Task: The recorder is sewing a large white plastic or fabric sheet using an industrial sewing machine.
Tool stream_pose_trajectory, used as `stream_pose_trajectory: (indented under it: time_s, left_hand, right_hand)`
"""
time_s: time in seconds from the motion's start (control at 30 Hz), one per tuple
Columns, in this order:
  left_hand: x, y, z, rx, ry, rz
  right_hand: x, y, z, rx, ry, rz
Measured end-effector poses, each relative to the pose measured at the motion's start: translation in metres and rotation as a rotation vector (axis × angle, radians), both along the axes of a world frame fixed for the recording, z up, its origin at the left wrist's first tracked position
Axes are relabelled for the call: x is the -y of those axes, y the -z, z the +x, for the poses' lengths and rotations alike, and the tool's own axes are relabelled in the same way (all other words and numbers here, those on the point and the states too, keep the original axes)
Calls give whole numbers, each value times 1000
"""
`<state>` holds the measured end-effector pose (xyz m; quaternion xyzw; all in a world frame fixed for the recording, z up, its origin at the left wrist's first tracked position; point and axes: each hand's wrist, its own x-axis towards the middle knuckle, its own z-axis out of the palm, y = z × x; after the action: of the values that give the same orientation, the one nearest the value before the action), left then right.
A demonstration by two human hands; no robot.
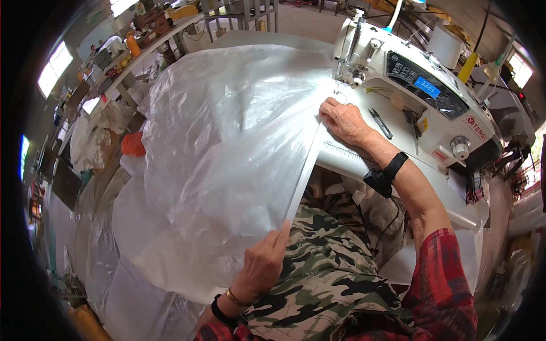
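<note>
Translucent plastic sheeting (227, 142) spreads in creases over the left part of the sewing table (449, 196) and hangs past its front edge. Along the sheeting's right side, 1 straight white band (304, 179) runs from near the needle of the sewing machine (369, 59) down toward the person's lap.

The right hand (343, 121) rests back upward near the needle, fingers bent and fingertips down on the band's upper end; whether they pinch it or merely press, I cannot tell. Its forearm crosses the table's front edge from the lower right, elbow bent, a black strap (395, 166) around the wrist.

Off that front edge, the left hand (264, 261) grasps the band's lower end, fingers pointing up along it, forearm slanting in from the lower edge of view. Between the 2 hands the band lies straight. Dark thread snips (381, 123) lie on the table, just right of the right hand.
</note>
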<state>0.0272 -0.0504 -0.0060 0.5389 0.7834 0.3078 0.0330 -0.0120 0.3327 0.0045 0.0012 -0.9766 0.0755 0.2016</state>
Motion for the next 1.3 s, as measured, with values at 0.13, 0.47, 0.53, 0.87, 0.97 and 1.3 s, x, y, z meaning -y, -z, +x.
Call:
stream_pose_trajectory:
  time_s: [0.13,0.47,0.53,0.87,0.97,1.3]
  left_hand:
    - [-3,16,-4,32,-12,19]
    - [-31,30,-14,80,152,-20]
    - [-37,31,-17,53,175,-28]
    - [-81,20,-50,-76,162,24]
    - [-101,14,-65,-143,162,39]
    - [-185,-10,-97,-288,188,56]
  right_hand:
    - [3,0,3,-14,20,14]
    - [22,5,19,-64,264,-11]
    - [21,8,21,-61,255,-61]
    - [13,16,21,27,252,-97]
    - [20,11,23,45,235,-108]
    - [30,23,29,0,250,-97]
